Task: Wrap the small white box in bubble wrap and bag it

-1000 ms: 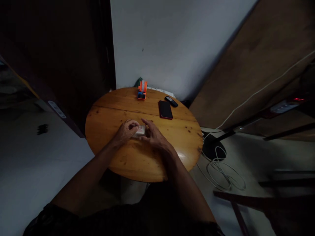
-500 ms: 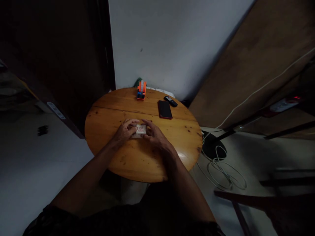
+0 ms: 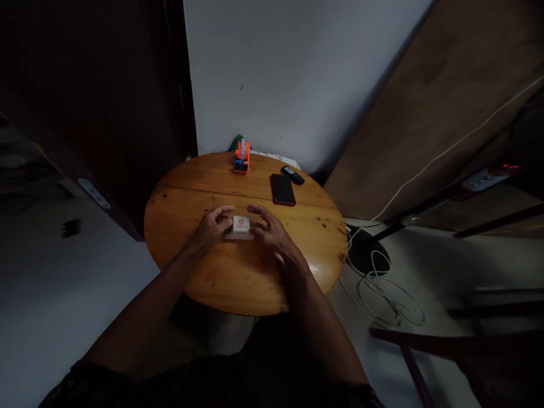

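A small whitish packet with a reddish print (image 3: 241,224) lies on the round wooden table (image 3: 238,277), with a clear, plastic-looking edge round it. What is inside cannot be made out. My left hand (image 3: 215,226) is at its left side, thumb and fingers apart and curved toward it. On the opposite side my right hand (image 3: 271,228) is likewise open, its fingertips close by the packet's right edge. Whether the fingertips still touch the packet is too dim to tell.
Toward the back of the table stand an orange tape dispenser (image 3: 242,157), a dark phone with a red edge (image 3: 283,189) and a black remote-like handset (image 3: 293,175). A white wall rises behind. Coiled pale cable (image 3: 391,306) lies on the floor at right.
Both hands have drawn outward from the packet, their fingers parting, so more of its printed top shows. The whole view has shifted slightly.
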Demonstrator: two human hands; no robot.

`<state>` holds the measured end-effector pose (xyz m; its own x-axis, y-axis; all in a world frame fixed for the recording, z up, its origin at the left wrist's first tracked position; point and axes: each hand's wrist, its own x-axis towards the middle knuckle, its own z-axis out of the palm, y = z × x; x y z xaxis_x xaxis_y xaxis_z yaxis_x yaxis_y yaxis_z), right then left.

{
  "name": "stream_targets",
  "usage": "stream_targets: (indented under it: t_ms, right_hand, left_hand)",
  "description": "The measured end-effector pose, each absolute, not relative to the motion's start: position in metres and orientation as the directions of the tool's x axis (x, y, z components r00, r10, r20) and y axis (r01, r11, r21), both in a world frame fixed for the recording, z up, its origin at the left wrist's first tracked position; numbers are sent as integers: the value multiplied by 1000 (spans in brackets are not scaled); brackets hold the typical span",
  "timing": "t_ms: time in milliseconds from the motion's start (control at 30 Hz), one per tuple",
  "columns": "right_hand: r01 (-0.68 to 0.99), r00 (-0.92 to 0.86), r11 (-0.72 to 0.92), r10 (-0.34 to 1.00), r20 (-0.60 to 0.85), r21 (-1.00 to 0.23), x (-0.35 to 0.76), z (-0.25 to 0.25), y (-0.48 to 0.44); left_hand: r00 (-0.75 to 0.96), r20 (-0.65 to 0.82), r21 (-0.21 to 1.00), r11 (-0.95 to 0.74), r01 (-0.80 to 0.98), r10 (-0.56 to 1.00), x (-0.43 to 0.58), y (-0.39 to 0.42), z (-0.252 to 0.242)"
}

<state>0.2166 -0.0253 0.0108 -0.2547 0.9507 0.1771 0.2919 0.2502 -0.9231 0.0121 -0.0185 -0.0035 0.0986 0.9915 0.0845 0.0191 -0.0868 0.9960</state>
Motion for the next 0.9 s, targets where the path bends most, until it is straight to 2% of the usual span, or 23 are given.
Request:
stream_targets:
  t_ms: [133, 233, 533, 900]
  right_hand:
    - [301, -192, 232, 965, 179, -925, 217, 11, -24]
    - [312, -176, 284, 955, 239, -907, 217, 9, -22]
    - [306, -249, 423, 900, 357, -853, 213, -2, -19]
    - [369, -281, 430, 897, 342, -824, 210, 4, -25]
  left_hand:
    - [91, 88, 995, -91, 30, 992, 12, -18, -4]
    - [83, 80, 995, -84, 52, 993, 12, -18, -4]
    - [112, 59, 983, -78, 166, 992, 14, -20, -3]
    - [141, 72, 979, -97, 179, 987, 14, -20, -3]
